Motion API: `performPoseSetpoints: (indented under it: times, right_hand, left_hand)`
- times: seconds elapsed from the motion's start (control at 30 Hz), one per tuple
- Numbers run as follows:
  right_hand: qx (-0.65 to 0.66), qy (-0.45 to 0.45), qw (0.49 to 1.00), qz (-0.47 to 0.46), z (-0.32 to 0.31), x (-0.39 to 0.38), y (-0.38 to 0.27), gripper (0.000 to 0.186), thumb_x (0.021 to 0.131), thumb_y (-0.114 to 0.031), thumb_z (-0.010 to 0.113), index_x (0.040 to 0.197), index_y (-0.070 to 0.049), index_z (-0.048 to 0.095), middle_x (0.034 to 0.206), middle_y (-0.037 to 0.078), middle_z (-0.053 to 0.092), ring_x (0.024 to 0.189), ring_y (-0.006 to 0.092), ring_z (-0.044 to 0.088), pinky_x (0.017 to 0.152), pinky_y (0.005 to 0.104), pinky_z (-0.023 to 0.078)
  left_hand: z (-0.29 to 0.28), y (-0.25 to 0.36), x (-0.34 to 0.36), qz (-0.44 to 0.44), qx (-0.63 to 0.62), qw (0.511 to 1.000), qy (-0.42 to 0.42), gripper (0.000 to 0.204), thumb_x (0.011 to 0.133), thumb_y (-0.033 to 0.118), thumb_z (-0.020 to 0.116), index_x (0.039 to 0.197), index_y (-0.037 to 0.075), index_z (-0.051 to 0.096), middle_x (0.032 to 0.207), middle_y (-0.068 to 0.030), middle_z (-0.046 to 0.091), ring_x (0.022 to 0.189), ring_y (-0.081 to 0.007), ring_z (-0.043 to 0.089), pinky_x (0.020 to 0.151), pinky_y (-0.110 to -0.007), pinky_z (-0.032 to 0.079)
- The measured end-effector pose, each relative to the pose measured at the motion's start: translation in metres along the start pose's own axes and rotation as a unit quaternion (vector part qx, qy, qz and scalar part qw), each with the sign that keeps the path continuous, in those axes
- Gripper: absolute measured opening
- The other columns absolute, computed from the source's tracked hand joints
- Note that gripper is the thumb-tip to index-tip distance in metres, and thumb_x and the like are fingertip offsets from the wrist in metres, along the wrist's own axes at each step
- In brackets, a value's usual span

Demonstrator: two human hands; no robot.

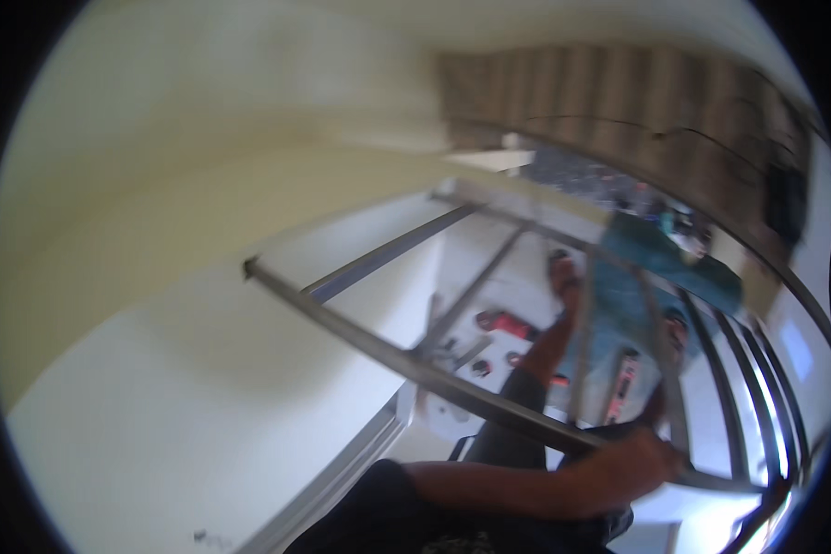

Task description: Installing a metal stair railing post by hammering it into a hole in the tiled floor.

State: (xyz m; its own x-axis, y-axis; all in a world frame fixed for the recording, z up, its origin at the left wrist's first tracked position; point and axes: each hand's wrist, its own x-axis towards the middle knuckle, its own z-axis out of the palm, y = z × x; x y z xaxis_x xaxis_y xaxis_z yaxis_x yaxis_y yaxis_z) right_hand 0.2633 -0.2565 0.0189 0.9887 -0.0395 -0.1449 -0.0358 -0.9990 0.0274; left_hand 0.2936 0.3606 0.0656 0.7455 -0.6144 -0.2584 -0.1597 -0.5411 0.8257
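A long metal frame point(475, 397) with several crossbars slants across the view, its long rail running from the left wall toward the lower right. My left forearm reaches across from the lower edge, and my left hand point(644, 459) is closed around the near rail. Motion blurs its fingers. I cannot make out my right hand; the lower right is dark and glaring. Through the bars my legs and sandalled feet show on the floor below.
On the floor lie a red tool point(510, 324), a long red-and-dark bar-shaped tool point(623, 383) and small dark pieces. A teal cloth or mat point(609, 305) spreads beyond. A pale wall point(185, 369) stands left; a brown corrugated sheet point(609, 88) is at the far side.
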Motion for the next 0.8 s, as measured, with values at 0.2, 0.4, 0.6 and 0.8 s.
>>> performPoseSetpoints:
  times: [0.2, 0.4, 0.6, 0.8]
  right_hand:
    - [0.442, 0.018, 0.869, 0.222, -0.059, 0.012, -0.174, 0.03, 0.084, -0.012, 0.067, 0.11, -0.002, 0.056, 0.089, 0.007, 0.058, 0.084, 0.024, 0.056, 0.079, 0.0365, 0.048]
    - [0.256, -0.049, 0.953, 0.152, -0.124, 0.045, -0.195, 0.031, 0.078, -0.039, 0.068, 0.086, -0.011, 0.059, 0.07, 0.013, 0.062, 0.083, 0.0341, 0.063, 0.095, 0.0467, 0.035]
    - [0.421, 0.116, 0.897, 0.064, -0.137, 0.022, -0.18, 0.029, 0.079, -0.032, 0.067, 0.094, -0.008, 0.059, 0.081, 0.013, 0.062, 0.093, 0.0317, 0.06, 0.095, 0.0464, 0.037]
    - [0.567, 0.039, 0.82, 0.073, -0.177, -0.07, -0.052, 0.023, 0.082, -0.026, 0.065, 0.091, -0.008, 0.053, 0.07, 0.015, 0.056, 0.076, 0.0378, 0.059, 0.065, 0.0473, 0.045]
  left_hand:
    - [-0.033, 0.027, 0.019, -0.072, 0.146, 0.985, -0.066, 0.023, 0.076, 0.023, 0.069, 0.084, 0.006, 0.055, 0.068, -0.0115, 0.062, 0.063, -0.0289, 0.064, 0.055, -0.04, 0.05]
    - [-0.05, 0.088, 0.046, -0.192, 0.196, 0.946, -0.172, 0.053, 0.067, 0.036, 0.081, 0.103, 0.004, 0.057, 0.092, -0.0188, 0.064, 0.088, -0.0395, 0.062, 0.076, -0.046, 0.049]
    - [-0.022, 0.164, 0.1, -0.139, 0.228, 0.955, -0.129, 0.067, 0.067, 0.033, 0.082, 0.118, 0.002, 0.052, 0.116, -0.0231, 0.055, 0.109, -0.0391, 0.053, 0.091, -0.045, 0.044]
    - [0.066, 0.296, 0.225, -0.118, 0.169, 0.977, -0.057, 0.049, 0.074, 0.023, 0.076, 0.112, 0.0, 0.056, 0.115, -0.0229, 0.056, 0.109, -0.0382, 0.054, 0.091, -0.043, 0.044]
